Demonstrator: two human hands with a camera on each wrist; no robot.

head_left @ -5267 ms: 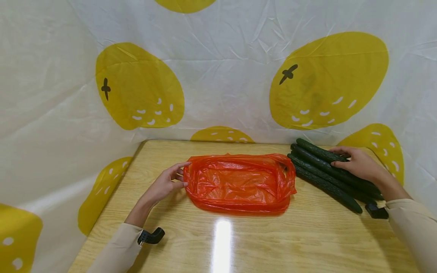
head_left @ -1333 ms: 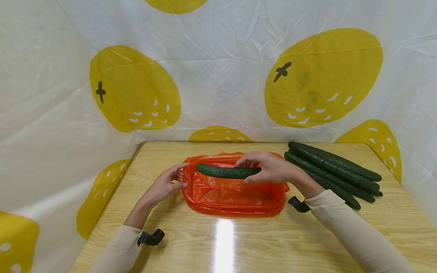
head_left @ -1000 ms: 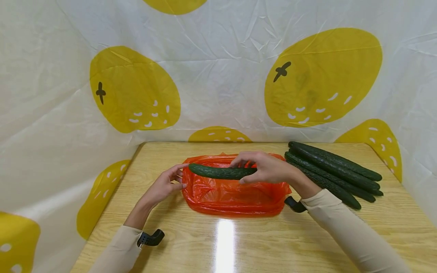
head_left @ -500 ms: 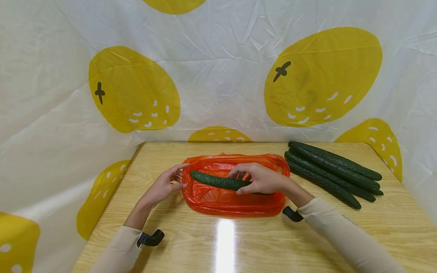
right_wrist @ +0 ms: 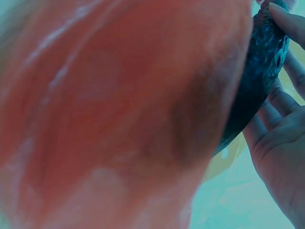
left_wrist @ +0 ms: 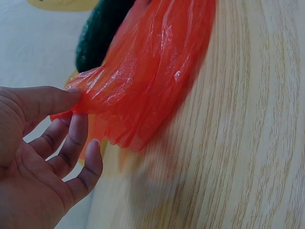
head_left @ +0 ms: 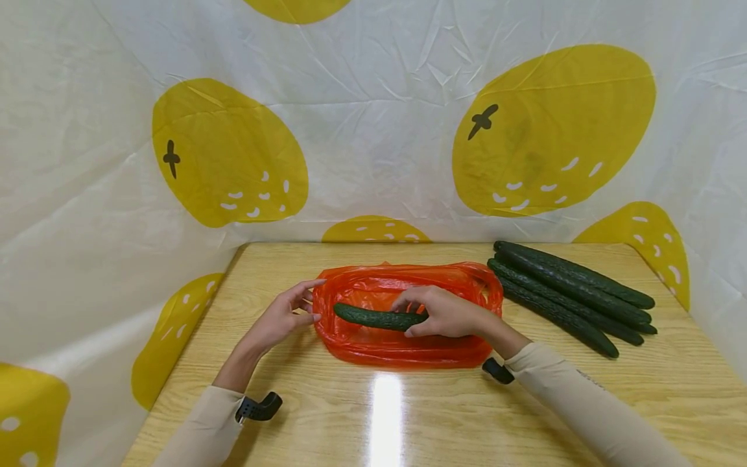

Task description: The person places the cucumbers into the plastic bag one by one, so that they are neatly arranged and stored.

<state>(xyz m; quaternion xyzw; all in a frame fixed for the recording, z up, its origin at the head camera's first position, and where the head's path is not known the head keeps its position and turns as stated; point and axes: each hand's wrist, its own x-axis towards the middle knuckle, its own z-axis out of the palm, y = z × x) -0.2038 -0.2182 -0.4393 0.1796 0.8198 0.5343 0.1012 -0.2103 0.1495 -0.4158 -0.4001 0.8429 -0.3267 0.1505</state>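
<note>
While my left hand (head_left: 286, 312) pinches the bag (head_left: 403, 356) left of centre in the head view, my right hand (head_left: 446, 312) grips a cucumber (head_left: 373, 318) at its mouth, mid-frame; other cucumbers (head_left: 560, 295) lie at right. From the left wrist, the pinch shows at left, the cucumber upper left. From the right wrist, the bag partly hides the cucumber, upper right.

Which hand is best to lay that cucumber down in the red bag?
Probably the right hand: it grips the cucumber at the mouth of the red bag. The left hand pinches the bag's edge, which likely helps keep it open.
</note>
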